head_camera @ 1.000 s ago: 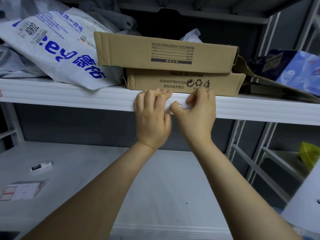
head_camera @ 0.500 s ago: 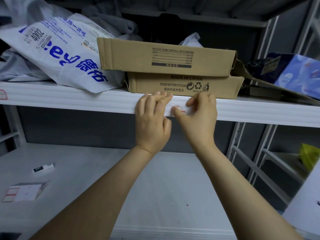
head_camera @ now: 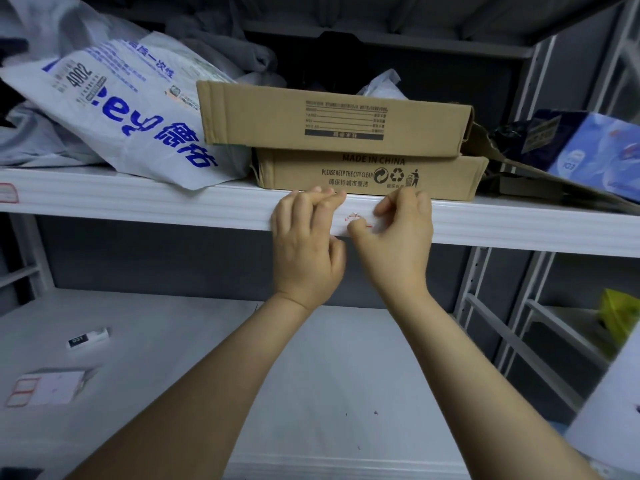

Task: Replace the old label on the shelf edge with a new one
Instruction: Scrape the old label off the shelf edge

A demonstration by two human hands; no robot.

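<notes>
Two cardboard boxes [head_camera: 332, 119] lie stacked, contents hidden. Left hand [head_camera: 304, 244] grips the shelf edge [head_camera: 156, 209]; right hand [head_camera: 398, 244] pinches the label [head_camera: 358, 217] there.

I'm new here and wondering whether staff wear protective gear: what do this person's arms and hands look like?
Both the left hand and right hand are bare: no gloves, rings or watch show. The forearms are bare too, with no sleeve, bracelet or marking in view.
</notes>
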